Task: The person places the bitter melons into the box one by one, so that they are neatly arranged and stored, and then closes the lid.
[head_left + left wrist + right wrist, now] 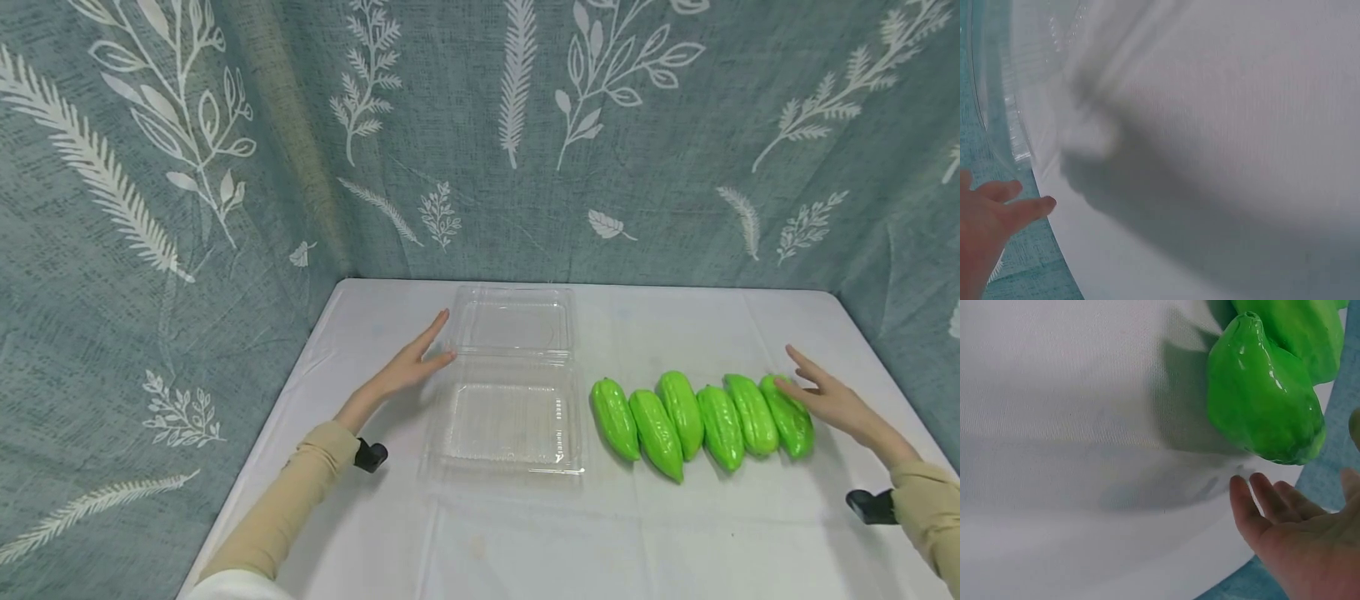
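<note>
The left hand (405, 367), wide and empty, hovers beside the opened clear container (517, 358) reaching the tabletop's (525, 533) back edge; the right hand (828, 402), also wide, by six green fruits (681, 414) nearer the right edge.

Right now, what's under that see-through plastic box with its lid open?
Through the clear rectangular plastic box you can see the white wrinkled cloth it lies on. What's beneath that cloth is covered, so I can't tell.

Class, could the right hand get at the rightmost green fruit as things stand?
Probably yes: the right hand holds nothing and is close beside that fruit, with nothing visible between them.
</note>
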The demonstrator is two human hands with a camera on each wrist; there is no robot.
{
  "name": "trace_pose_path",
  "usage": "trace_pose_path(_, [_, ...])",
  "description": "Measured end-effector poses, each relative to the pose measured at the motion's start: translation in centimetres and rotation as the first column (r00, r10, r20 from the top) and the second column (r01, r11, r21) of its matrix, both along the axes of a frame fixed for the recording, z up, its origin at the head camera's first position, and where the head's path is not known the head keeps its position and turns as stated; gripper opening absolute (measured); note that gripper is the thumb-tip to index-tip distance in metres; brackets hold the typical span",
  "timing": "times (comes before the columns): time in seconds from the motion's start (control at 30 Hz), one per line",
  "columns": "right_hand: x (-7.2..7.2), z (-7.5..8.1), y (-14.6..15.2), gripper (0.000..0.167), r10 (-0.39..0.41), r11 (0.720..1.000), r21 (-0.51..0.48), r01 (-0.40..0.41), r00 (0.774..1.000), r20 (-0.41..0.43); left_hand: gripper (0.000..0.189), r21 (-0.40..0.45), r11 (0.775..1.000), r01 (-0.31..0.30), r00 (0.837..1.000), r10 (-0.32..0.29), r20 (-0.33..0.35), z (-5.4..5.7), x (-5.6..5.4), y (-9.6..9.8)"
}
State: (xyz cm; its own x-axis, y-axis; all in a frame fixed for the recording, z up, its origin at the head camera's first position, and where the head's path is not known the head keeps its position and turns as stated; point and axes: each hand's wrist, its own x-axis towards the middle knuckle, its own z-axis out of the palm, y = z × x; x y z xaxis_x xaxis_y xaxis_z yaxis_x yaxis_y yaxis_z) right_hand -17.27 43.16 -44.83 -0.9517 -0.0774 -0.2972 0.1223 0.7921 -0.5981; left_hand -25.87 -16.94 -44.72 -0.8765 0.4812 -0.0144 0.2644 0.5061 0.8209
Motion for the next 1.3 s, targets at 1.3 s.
trace_pose_path(1.3, [0.2,-1.4,-0.1,0.068,-0.023,0.996,0.085,0.026,0.999,-0.041,0.046,0.268,0.960,-0.083,0.993,0.103,-0.061,-4.0,0.5,1.2])
